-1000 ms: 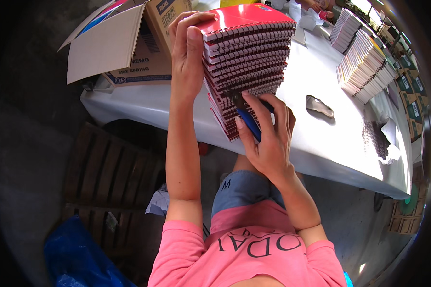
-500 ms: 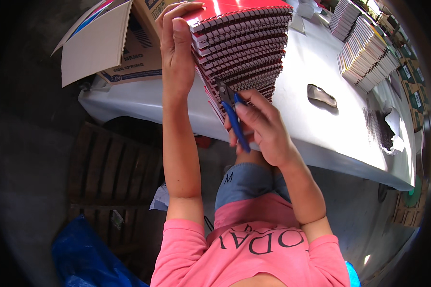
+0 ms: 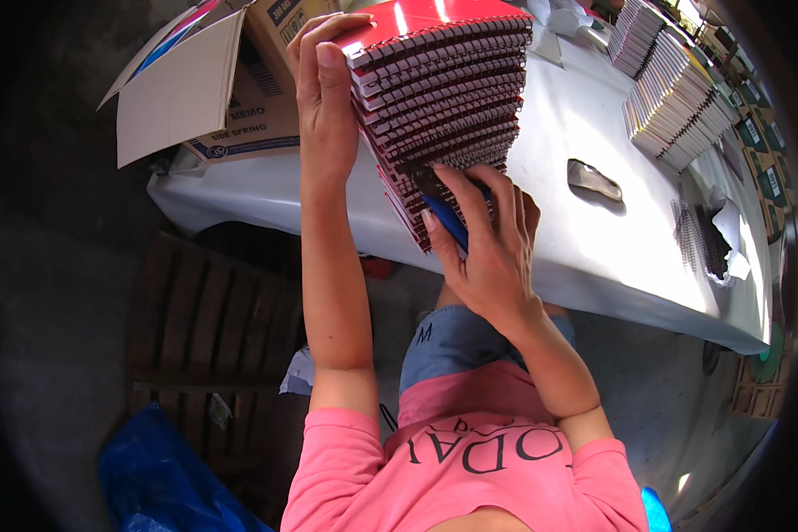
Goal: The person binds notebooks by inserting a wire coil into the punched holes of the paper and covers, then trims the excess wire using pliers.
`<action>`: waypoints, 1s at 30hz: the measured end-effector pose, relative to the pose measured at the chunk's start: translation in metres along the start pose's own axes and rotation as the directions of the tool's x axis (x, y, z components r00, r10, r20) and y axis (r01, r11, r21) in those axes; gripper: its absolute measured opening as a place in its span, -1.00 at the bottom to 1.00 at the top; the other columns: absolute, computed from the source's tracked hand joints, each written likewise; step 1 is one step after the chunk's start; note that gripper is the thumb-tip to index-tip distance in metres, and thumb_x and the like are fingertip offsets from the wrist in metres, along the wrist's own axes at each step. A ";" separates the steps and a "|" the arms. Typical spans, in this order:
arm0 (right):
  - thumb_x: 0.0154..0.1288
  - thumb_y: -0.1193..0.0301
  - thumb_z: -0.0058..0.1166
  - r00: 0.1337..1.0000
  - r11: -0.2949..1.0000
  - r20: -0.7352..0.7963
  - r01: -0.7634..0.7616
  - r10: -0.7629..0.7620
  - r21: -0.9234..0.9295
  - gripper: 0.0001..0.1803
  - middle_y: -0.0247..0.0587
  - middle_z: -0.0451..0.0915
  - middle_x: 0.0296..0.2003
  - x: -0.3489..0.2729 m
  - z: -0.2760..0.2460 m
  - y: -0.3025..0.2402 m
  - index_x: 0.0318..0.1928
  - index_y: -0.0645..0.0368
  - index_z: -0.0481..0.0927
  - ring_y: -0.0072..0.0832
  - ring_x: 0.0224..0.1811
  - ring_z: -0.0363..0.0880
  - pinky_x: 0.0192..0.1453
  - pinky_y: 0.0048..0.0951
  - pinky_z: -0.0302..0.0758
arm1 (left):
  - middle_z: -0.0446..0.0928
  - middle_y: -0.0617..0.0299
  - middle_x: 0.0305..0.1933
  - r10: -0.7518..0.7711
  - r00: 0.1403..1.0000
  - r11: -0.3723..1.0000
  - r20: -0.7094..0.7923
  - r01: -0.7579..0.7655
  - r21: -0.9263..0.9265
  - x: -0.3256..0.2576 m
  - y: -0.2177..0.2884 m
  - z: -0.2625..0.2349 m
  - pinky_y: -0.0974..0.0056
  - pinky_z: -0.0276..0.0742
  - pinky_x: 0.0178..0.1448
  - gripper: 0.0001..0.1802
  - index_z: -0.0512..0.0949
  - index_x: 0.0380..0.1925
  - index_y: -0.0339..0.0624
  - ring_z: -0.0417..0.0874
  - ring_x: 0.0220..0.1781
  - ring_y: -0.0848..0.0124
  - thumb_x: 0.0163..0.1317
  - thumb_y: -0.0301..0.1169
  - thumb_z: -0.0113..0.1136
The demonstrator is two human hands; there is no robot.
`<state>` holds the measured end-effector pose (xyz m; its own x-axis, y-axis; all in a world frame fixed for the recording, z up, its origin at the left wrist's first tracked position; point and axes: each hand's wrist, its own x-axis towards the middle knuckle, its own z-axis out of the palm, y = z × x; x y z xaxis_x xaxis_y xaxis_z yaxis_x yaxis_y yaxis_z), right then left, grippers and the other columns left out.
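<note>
The right hand [image 3: 492, 253] grasps blue-handled cutters [image 3: 446, 220], long axis toward eleven o'clock, nose low at the spiral-notebook stack [image 3: 448, 93]; the left hand's [image 3: 328, 111] fingers rest unclenched at its ten-o'clock corner.

Red notebook cover [image 3: 443, 16], dark spiral bindings [image 3: 443, 89], blue plier handles [image 3: 447, 220], white tabletop [image 3: 585, 124], black-lettered pink shirt [image 3: 474, 483]

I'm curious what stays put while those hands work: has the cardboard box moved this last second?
No, neither way: the cardboard box sits in the same place on the table, near its left corner.
</note>
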<state>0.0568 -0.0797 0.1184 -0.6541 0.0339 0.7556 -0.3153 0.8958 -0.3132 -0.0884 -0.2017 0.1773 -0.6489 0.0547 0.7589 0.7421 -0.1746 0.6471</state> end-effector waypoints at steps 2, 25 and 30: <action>0.17 0.23 0.15 1.000 1.000 0.019 -0.004 0.004 0.002 -0.52 -0.20 0.38 -0.05 0.002 0.002 -0.001 0.13 -0.05 0.48 -0.28 -0.07 0.43 0.09 -0.13 0.22 | 0.37 0.17 0.12 0.026 0.999 1.000 0.017 -0.027 0.003 0.001 -0.003 -0.001 0.33 0.35 0.20 -0.32 0.39 0.08 -0.20 0.44 0.11 0.43 0.40 0.18 -0.36; 0.21 0.25 0.12 0.996 1.000 0.091 -0.015 0.017 -0.019 -0.55 -0.17 0.37 -0.05 -0.002 -0.009 -0.006 0.13 -0.05 0.47 -0.23 -0.07 0.40 0.08 -0.12 0.24 | 0.35 0.17 0.14 0.140 0.988 0.974 0.059 -0.148 0.170 0.002 -0.005 -0.007 0.33 0.33 0.22 -0.31 0.38 0.08 -0.21 0.42 0.13 0.41 0.40 0.18 -0.37; 0.25 0.27 0.10 0.984 0.998 0.176 -0.042 0.033 0.046 -0.61 -0.20 0.44 -0.16 -0.003 -0.007 -0.004 0.09 -0.02 0.47 -0.27 -0.20 0.51 -0.13 -0.16 0.42 | 0.35 0.17 0.14 0.024 0.999 1.000 0.029 -0.024 0.004 -0.001 -0.001 0.000 0.31 0.32 0.24 -0.33 0.39 0.08 -0.22 0.41 0.15 0.41 0.42 0.15 -0.38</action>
<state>0.0648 -0.0798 0.1216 -0.7748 -0.0148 0.6321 -0.3191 0.8722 -0.3706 -0.0884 -0.2018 0.1759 -0.6259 0.0791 0.7759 0.7580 -0.1722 0.6291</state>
